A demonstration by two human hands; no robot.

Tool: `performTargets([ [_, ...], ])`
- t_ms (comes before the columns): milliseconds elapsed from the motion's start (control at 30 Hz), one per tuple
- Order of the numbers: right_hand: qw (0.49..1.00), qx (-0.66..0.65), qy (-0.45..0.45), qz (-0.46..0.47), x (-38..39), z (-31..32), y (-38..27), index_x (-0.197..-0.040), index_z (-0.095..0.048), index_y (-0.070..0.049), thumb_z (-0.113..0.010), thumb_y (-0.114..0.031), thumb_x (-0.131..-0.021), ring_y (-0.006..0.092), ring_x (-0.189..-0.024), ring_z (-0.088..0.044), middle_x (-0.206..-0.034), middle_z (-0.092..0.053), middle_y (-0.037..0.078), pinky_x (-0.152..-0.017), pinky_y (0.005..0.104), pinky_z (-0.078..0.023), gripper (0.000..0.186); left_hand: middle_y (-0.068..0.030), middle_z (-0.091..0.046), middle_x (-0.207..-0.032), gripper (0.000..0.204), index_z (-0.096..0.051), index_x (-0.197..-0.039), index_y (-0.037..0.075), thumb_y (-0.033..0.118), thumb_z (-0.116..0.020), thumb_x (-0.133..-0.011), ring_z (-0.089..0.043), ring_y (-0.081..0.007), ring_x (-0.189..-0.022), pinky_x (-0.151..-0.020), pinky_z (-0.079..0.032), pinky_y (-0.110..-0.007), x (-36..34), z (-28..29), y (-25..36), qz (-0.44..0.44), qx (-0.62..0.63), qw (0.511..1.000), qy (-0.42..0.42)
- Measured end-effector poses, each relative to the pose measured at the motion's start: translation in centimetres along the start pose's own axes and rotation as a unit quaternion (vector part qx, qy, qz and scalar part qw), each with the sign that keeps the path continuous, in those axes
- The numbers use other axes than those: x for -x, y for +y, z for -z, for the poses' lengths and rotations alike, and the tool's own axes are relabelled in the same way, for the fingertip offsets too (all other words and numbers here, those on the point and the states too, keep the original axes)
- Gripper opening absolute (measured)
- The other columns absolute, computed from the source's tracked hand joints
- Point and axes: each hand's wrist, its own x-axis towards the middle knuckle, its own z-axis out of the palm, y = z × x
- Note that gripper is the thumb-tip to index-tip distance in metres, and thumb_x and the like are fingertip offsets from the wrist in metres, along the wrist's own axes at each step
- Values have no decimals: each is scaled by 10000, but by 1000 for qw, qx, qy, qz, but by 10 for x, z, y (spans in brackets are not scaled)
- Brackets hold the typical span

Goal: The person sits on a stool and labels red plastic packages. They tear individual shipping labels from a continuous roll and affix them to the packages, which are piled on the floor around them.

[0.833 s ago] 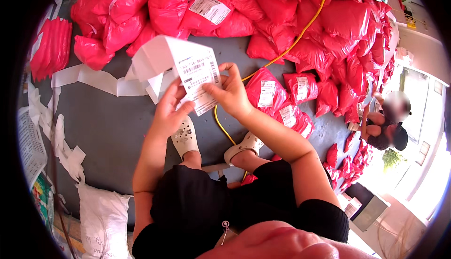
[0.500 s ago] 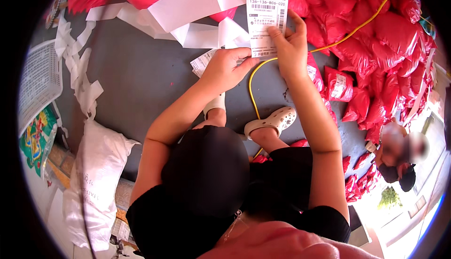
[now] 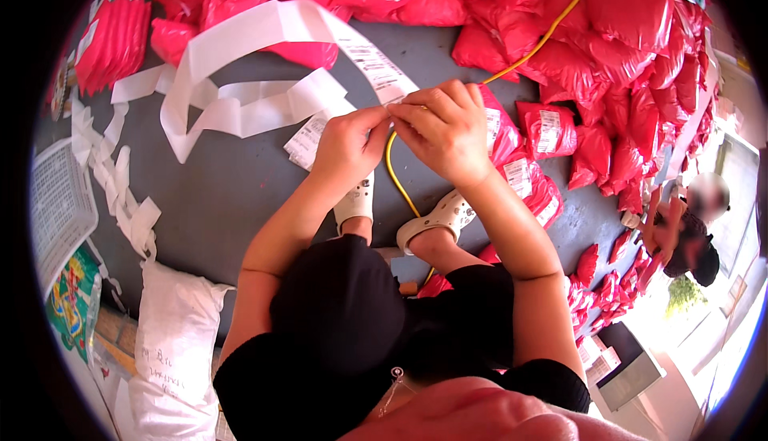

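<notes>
My left hand (image 3: 352, 145) and my right hand (image 3: 440, 129) meet near the middle of the view, fingers pinched on the lower end of a white strip of printed labels (image 3: 372, 65). The exact spot where the fingertips grip is partly hidden behind my fingers. From there the strip arches up and left and falls in loose folds (image 3: 192, 85) on the grey floor. A printed label piece (image 3: 306, 143) lies just left of my left hand. Red plastic parcels (image 3: 548, 129) with white labels lie right of my right hand.
Red parcels (image 3: 624, 25) pile along the back and right, crossed by a yellow cable (image 3: 544, 37). A white basket (image 3: 60, 209), folded paper (image 3: 108, 161) and white sack (image 3: 172, 345) line the left. My clogs (image 3: 436, 221) are below my hands. Another person (image 3: 680, 241) crouches at right.
Both hands have drawn together at the strip's end. Compared with half a second ago, they sit lower and further left, with the label now tilted away and partly behind my fingers.
</notes>
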Motion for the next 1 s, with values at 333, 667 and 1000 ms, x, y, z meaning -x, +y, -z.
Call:
performTargets([
  [333, 980, -178, -89, -27, -38, 74, 55, -891, -595, 20, -588, 90, -771, 211, -745, -697, -889, -689, 138, -617, 258, -542, 139, -140, -648, -721, 157, -654, -981, -5, 66, -557, -880, -603, -196, -619, -638, -474, -307, -13, 10, -79, 55, -47, 996, 55],
  [667, 919, 383, 79, -54, -22, 216, 259, -946, -669, -114, -598, -95, -874, 184, -827, -687, -970, -698, 17, -676, 275, -557, 103, -74, -505, -599, 124, -571, -848, -41, 73, -563, -898, -417, -73, -566, -523, -390, -259, 0, -6, -105, 150, 6, 989, -8],
  [1000, 798, 510, -168, -275, -37, 209, 236, -858, -707, -147, -642, -259, -828, 213, -745, -666, -882, -703, 5, -620, 351, -523, 133, -117, -566, -636, 122, -577, -835, -43, 68, -572, -884, -475, -108, -564, -550, -415, -282, -17, -8, -90, 136, -3, 990, -42],
])
